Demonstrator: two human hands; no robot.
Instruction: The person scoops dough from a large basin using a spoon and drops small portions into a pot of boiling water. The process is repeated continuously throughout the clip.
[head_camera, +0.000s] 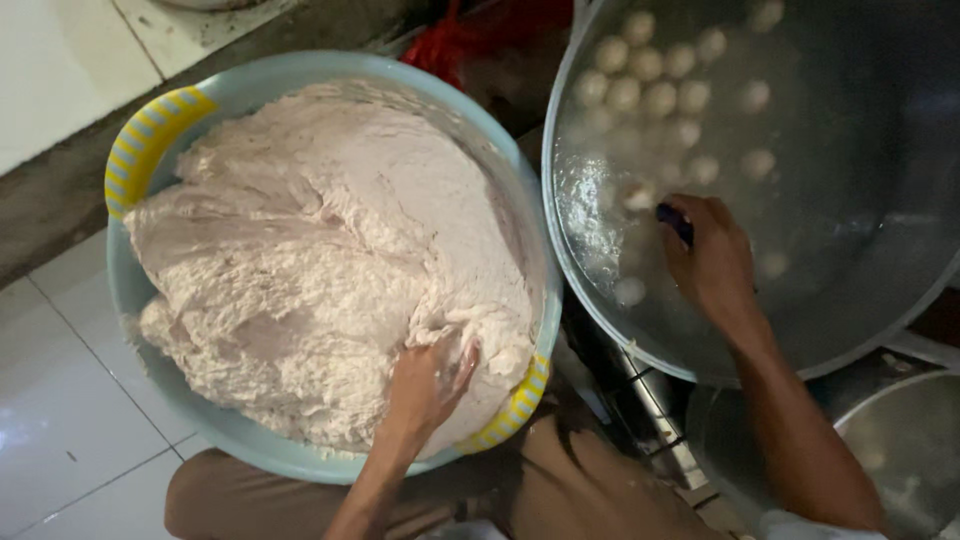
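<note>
Over the pot (600, 250) on the right, the right hand (712, 262) is hanging with its fingers curled shut around a dark handle (676, 224); only a short stub is showing, and whatever it belongs to is lying hidden under the hand and the cloudy water. The pot's far rim is running out of view at the top and right. Pale balls (650, 80) are floating in the water, some sharp near the top, others blurring into faint spots lower down. A second metal vessel (905, 450) is being cut off at the lower right corner, its contents too dim to make out. Something red (470, 35) is sitting in shadow between the two big containers, too dark to identify.

In the basin (200, 410) on the left, resting on the white tiled floor (70, 420), the dough (310, 250) is filling nearly the whole bowl. It is looking pale pinkish-white, rough and ragged on top, piled in thick folds. The left hand (425, 385) is pressing into its near edge, fingers spread apart and partly sunk in, so the fingertips are hard to see. The basin is showing yellow striped handles (150, 140).
</note>
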